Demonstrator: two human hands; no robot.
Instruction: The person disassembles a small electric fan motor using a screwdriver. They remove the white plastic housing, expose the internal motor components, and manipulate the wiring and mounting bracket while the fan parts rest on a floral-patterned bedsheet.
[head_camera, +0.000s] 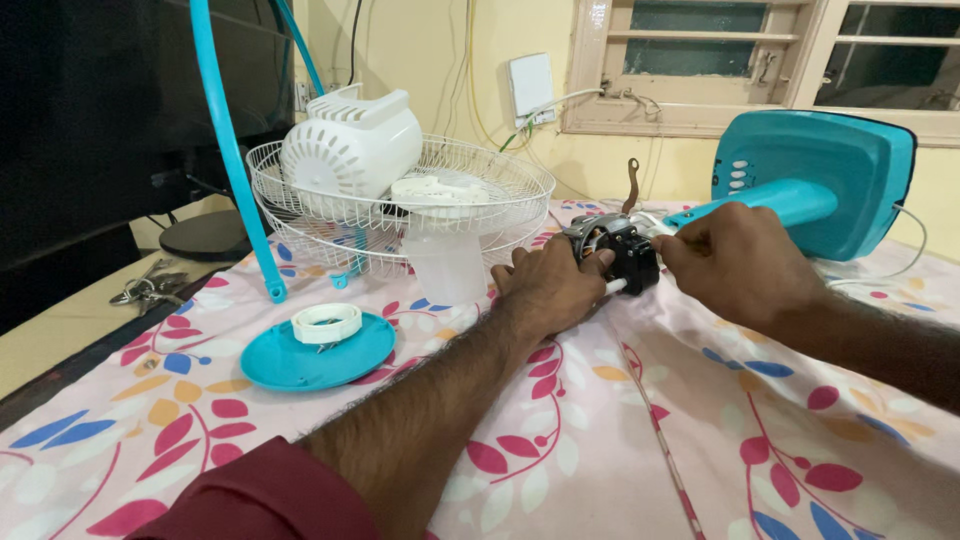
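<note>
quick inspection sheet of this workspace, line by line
surface: floral cloth covers the table
job's things: dark fan motor lies on the cloth, joined to the teal fan stand
clutter: wire fan guard holding the white motor cover; teal disc with a white ring on it; keys
grippers: left hand grips the motor; right hand holds its far side
cables: thin cord by the stand; wires on the wall
surroundings: yellow wall, window, wall switch box
</note>
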